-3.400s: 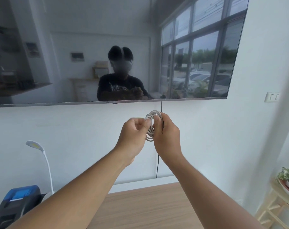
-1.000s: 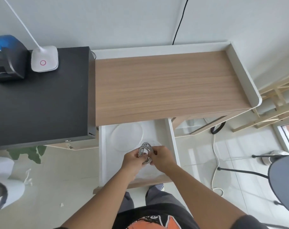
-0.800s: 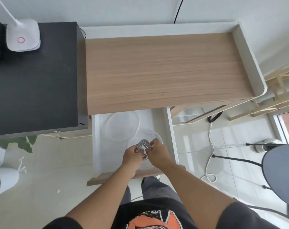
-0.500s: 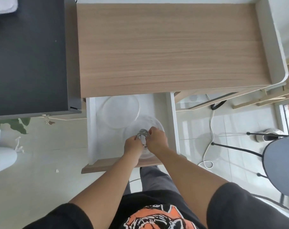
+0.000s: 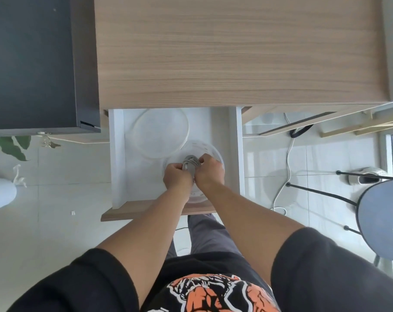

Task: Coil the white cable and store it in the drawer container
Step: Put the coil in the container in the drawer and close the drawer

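Note:
The coiled white cable [image 5: 190, 162] is a small tight bundle pinched between both hands. My left hand [image 5: 176, 178] grips its left side and my right hand [image 5: 210, 171] grips its right side. Both hands hold it over a clear round container [image 5: 214, 152] that sits in the open white drawer [image 5: 117, 158]. Most of the coil is hidden by my fingers. A clear round lid [image 5: 160, 132] lies in the drawer behind the container.
The wooden desk top [image 5: 236, 52] overhangs the back of the drawer. A black cabinet [image 5: 31, 64] stands on the left. A white cord [image 5: 287, 167] trails on the tiled floor to the right, beside a black round stool [image 5: 382, 217].
The hands came down from in front of the wall screen to the open drawer with the coil. Over the last second they lowered it over the clear container.

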`<action>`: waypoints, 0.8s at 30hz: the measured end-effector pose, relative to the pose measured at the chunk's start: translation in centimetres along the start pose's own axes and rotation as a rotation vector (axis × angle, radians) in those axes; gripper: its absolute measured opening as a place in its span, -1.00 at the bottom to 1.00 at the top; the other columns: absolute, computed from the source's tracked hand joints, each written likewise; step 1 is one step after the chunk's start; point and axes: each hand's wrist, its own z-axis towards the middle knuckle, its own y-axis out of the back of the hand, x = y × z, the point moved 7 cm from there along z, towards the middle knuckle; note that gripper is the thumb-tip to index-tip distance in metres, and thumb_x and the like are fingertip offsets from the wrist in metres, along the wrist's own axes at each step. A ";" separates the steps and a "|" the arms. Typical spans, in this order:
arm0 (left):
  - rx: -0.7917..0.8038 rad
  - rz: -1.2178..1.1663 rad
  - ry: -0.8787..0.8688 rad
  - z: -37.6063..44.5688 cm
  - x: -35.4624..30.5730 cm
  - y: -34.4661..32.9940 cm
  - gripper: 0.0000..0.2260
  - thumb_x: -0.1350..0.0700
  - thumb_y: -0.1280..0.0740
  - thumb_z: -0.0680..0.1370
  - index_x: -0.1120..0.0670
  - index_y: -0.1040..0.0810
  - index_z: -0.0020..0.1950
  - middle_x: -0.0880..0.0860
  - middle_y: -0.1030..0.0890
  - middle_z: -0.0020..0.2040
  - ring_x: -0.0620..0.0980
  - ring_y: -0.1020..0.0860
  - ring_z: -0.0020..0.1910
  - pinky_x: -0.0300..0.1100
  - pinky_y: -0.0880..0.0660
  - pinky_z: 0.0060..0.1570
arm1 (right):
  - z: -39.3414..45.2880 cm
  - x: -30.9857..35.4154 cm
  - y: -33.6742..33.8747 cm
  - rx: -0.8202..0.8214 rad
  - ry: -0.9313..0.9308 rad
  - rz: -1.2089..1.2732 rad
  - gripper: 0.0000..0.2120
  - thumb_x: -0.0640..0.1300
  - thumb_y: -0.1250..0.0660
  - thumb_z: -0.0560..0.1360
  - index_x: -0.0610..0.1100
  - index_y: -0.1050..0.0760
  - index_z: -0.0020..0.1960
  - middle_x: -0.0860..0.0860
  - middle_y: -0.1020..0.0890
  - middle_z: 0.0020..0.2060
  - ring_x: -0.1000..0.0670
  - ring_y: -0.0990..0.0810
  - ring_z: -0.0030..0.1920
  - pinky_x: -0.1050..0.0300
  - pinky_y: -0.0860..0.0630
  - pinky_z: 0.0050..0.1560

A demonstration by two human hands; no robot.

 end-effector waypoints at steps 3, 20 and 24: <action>-0.015 -0.024 0.021 0.4 -0.1 -0.1 -0.77 0.24 -0.39 0.50 -0.01 -0.52 -0.31 -0.05 -0.55 -0.34 0.00 -0.52 -0.33 -0.19 -0.46 -0.34 | 0.3 -0.1 -0.3 0.004 -0.028 -0.012 -0.68 -0.38 -0.22 0.47 -0.12 -0.57 0.13 -0.09 -0.62 -0.04 -0.15 -0.55 -0.10 0.07 -0.51 -0.17; 0.190 -0.170 -0.056 -3.9 -1.7 5.1 -0.77 0.19 -0.30 0.45 0.08 -0.50 -0.42 0.05 -0.48 -0.41 0.08 -0.43 -0.38 -0.07 -0.40 -0.25 | -2.3 -1.2 6.0 -0.016 -0.167 0.415 -0.84 -0.20 -0.26 0.56 -0.04 -0.61 -0.02 -0.04 -0.72 -0.12 -0.06 -0.75 -0.35 -0.10 -0.74 -0.17; 0.058 -0.194 -0.083 -2.2 -0.1 11.3 -0.86 0.05 -0.39 0.44 0.06 -0.72 -0.15 -0.03 -0.71 -0.33 -0.01 -0.69 -0.34 -0.18 -0.63 -0.31 | -2.4 0.6 10.4 -0.075 -0.042 0.583 -0.84 -0.19 -0.25 0.55 -0.08 -0.61 -0.02 -0.04 -0.72 -0.18 -0.01 -0.75 -0.28 0.08 -0.69 -0.35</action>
